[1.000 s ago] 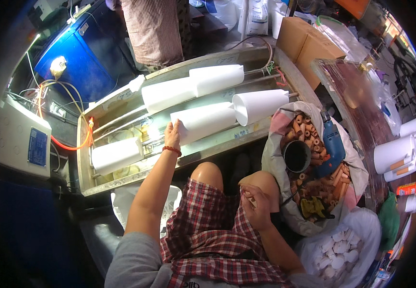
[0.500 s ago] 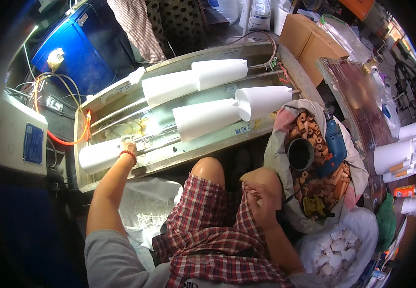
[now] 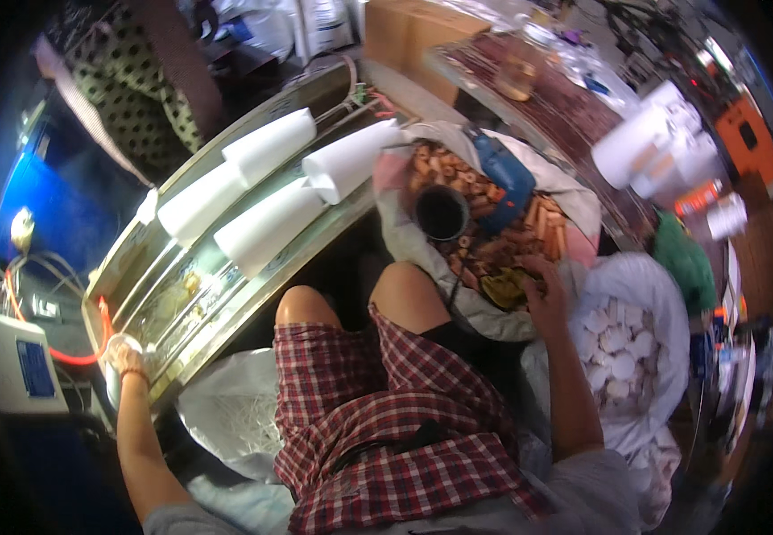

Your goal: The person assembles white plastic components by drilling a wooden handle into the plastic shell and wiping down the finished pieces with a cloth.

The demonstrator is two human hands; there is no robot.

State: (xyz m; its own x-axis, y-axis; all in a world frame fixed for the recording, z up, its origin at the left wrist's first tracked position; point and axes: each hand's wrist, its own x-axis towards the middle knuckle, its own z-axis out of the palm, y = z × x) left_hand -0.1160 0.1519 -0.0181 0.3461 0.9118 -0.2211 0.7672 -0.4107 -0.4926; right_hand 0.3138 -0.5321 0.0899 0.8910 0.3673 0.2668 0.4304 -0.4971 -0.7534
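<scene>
At the trough's left end, my left hand (image 3: 128,358) is closed on a white roll (image 3: 114,382), which shows only in part behind the fingers. My right hand (image 3: 544,294) hovers over the near right edge of a cloth sack (image 3: 397,209), its fingers loosely bent and apart, holding nothing I can see. Close to those fingers lies a dark yellow-green tool or cloth (image 3: 504,289), blurred. Short brown tubes (image 3: 542,227), a blue power drill (image 3: 504,183) and a dark round cup (image 3: 442,213) fill the sack.
Further white rolls (image 3: 270,227) lie on metal rods in the long trough (image 3: 252,290). A bag of white discs (image 3: 620,364) stands right, a bag of white shreds (image 3: 235,415) left of my legs. Beyond the sack, a wooden board (image 3: 574,129) carries a bottle (image 3: 522,67).
The view has swung right. My right hand has left my thigh and reached over to the sack. My left hand remains at the roll at the trough's left end.
</scene>
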